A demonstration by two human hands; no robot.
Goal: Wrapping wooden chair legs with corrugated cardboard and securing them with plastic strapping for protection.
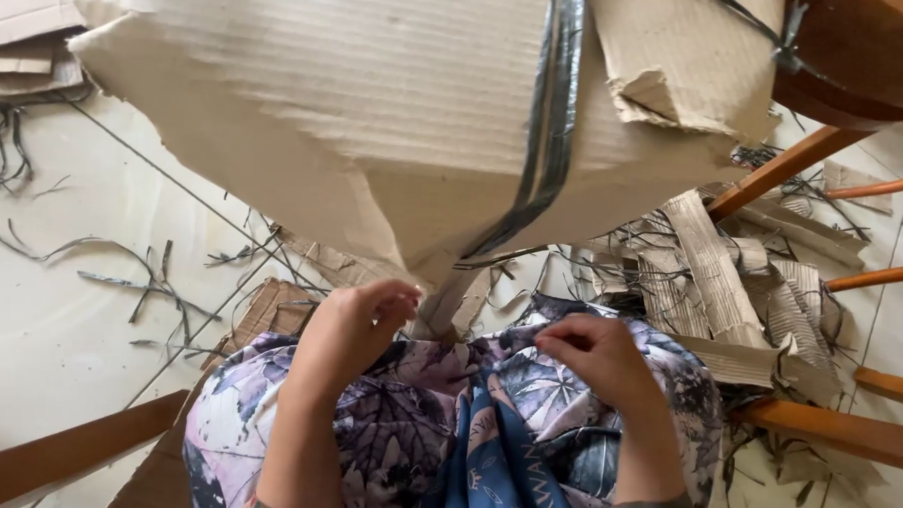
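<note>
Both hands pulling at a big torn cardboard sheet

The left hand (354,326) pinches the low corner of the cardboard sheet (377,101), which spreads up and far. The right hand (593,351) is curled shut on a patterned lap cloth (486,415). Pale tile floor (59,330), cardboard scraps (740,294) piled right.

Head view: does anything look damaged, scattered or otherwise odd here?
Yes. The big cardboard sheet is ragged along its lower edge, with a dark strap hanging down it. The left hand pinches its lowest torn tip; the right hand rests on the patterned cloth. Torn cardboard strips and thin dark slivers litter the floor.
</note>
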